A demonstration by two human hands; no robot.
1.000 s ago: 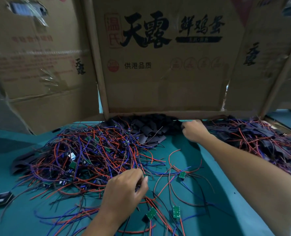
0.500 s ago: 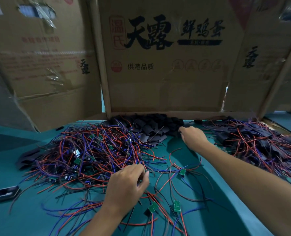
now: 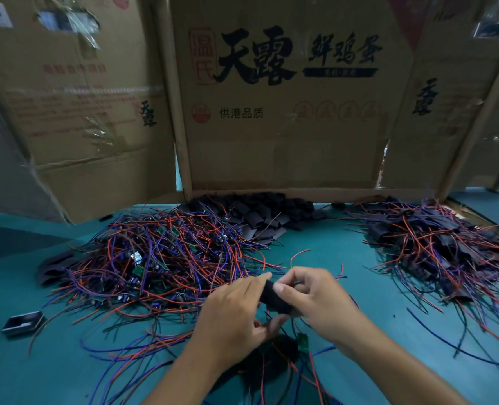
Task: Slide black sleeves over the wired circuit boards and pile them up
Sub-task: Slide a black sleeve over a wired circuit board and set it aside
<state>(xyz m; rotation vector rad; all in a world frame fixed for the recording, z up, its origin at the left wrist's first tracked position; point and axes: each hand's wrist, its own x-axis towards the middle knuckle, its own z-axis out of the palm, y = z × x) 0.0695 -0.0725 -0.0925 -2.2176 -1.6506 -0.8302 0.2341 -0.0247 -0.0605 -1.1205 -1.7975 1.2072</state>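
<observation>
Sleeve held between both hands, wires free to snag

Both hands meet over the near middle of the desk [image 3: 359, 247]. The right hand [image 3: 321, 299] pinches a black sleeve [image 3: 273, 298] between thumb and curled fingers, and the left hand [image 3: 236, 314] is curled against the sleeve's other side with red and blue wires running out below it. Whether a board is already inside the sleeve cannot be told, since the hands cover its ends. A green circuit board [image 3: 302, 342] hangs or lies just beneath the hands on its wires.

The likeliest trouble is a snag. The loose wires under the hands run back toward the tangle of unsleeved boards [image 3: 154, 258] on the left, so a pull could drag neighbours along or stop the board short of the sleeve mouth. The sleeve looks soft and flat; if the pinch closes its opening, the board's corners may catch on the edge and bunch the material. A hard tug on the thin wires could also strain their joints at the board.

The spare sleeves [image 3: 260, 217] lie by the cardboard box [image 3: 286, 141], and the finished pile [image 3: 435, 247] sits well apart to the right, so a trailing wire may sweep across the desk on the way there
</observation>
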